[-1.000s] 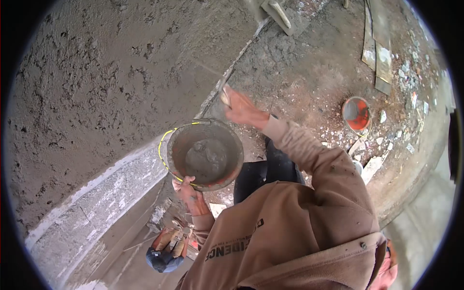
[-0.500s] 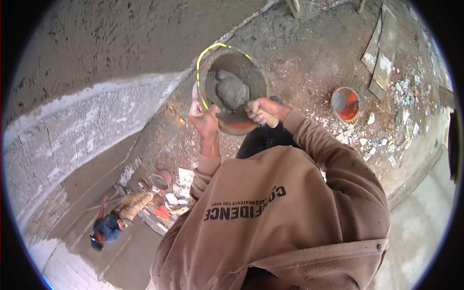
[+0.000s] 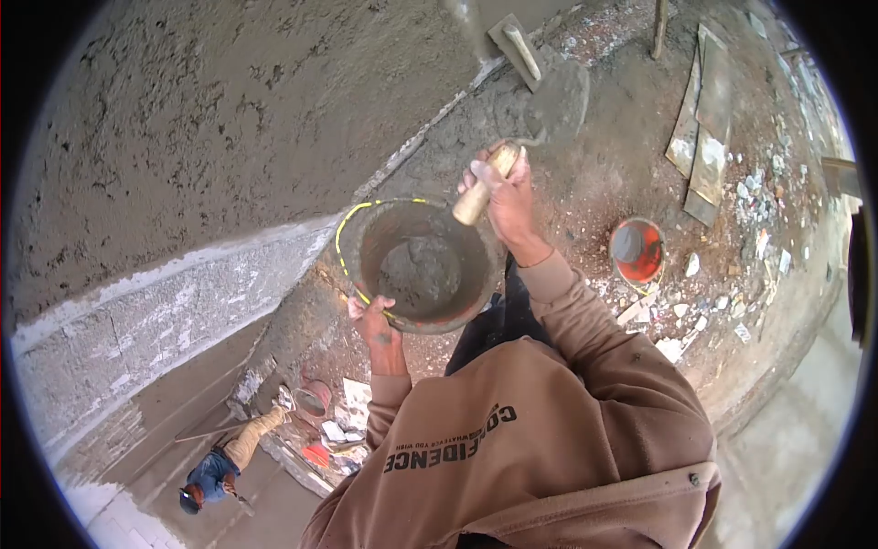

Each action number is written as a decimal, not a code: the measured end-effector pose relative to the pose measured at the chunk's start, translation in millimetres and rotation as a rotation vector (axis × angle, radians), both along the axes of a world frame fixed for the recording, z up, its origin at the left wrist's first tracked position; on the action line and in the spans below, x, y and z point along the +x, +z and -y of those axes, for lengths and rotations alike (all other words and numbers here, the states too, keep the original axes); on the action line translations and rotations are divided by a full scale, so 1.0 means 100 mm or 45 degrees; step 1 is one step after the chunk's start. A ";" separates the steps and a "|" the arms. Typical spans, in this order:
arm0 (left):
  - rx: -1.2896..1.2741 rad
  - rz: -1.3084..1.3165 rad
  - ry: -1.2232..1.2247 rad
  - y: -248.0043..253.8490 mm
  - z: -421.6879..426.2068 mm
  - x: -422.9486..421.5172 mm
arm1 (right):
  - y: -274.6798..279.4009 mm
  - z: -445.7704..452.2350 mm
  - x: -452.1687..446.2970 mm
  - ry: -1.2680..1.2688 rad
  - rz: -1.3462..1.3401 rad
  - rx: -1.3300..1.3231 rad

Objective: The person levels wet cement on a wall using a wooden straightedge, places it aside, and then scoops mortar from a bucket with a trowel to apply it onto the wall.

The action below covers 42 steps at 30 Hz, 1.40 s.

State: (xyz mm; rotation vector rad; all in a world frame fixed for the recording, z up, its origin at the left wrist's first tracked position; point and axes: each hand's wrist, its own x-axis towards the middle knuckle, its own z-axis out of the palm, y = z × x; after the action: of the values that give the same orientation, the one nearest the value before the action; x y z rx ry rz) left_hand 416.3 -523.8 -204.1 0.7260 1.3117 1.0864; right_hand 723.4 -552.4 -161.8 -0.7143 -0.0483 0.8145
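My left hand [image 3: 377, 322] is closed on the near-left rim of a mortar-crusted bucket [image 3: 476, 306], by its yellow edging. Wet grey mortar [image 3: 419, 270] lies in the bottom of this tilted bucket. Above its far right rim, my right hand [image 3: 505, 188] wraps round the pale wooden handle of a trowel [image 3: 485, 188]. The trowel's grey blade extends away from me and blends with the grey ground, so its edges and any load are hard to make out.
A plastering float [image 3: 517, 50] lies by the base of the mortar-coated wall [image 3: 229, 110]. To the right are an orange bucket [image 3: 638, 252], long boards [image 3: 702, 128] and scattered rubble [image 3: 759, 192]. Another person [image 3: 219, 471] stands lower left, near a reddish bucket [image 3: 313, 396].
My right hand has lifted the trowel out of the bucket and moved it forward. The mortar heap inside looks lower. The bucket and my left hand appear lower in view.
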 end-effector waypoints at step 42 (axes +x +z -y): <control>0.236 0.015 1.413 0.42 2.45 4.43 | 0.69 0.27 3.42 2.723 2.520 0.271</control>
State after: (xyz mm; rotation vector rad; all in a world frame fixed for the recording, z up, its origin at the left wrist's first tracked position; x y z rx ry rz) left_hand 859.3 -768.9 -162.2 0.0479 1.6417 2.0945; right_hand 1065.3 -579.0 -93.3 -0.7808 -3.0417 1.5486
